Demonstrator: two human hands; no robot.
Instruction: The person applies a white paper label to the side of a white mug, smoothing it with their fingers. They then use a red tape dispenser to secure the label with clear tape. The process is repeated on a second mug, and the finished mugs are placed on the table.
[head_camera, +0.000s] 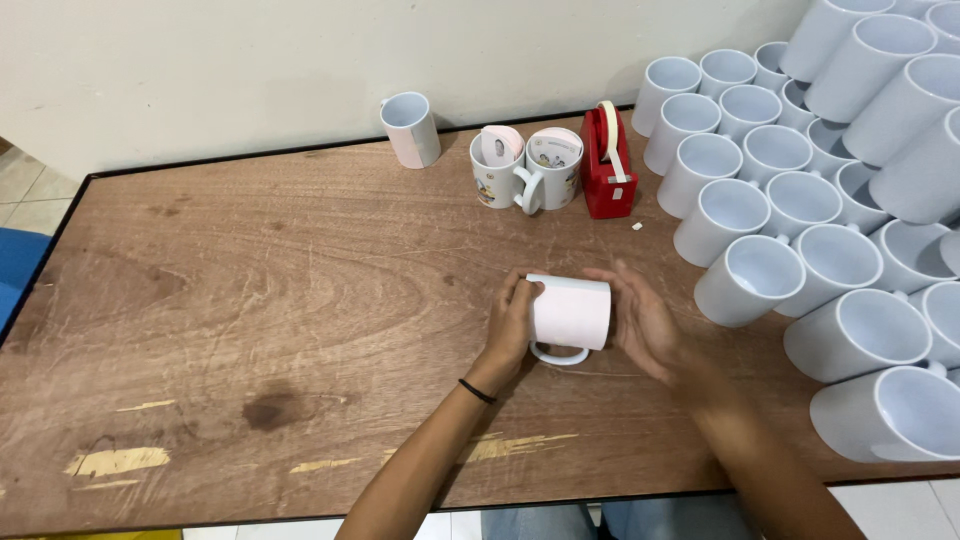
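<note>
We see a wide wooden surface (250, 300) filling the view. At 2 to 4 o'clock a big stack of plain white mugs (830, 190) lies tilted with mouths facing us. At 12 o'clock stand a red tape dispenser (608, 165), 2 printed mugs (525, 170) touching each other, and 1 mug wrapped in paper (411, 129) further left. At the centre, our left hand (512, 325) grips one end of a white mug (570, 312) lying on its side, handle down; our right hand (645, 320) rests open against the other end.
</note>
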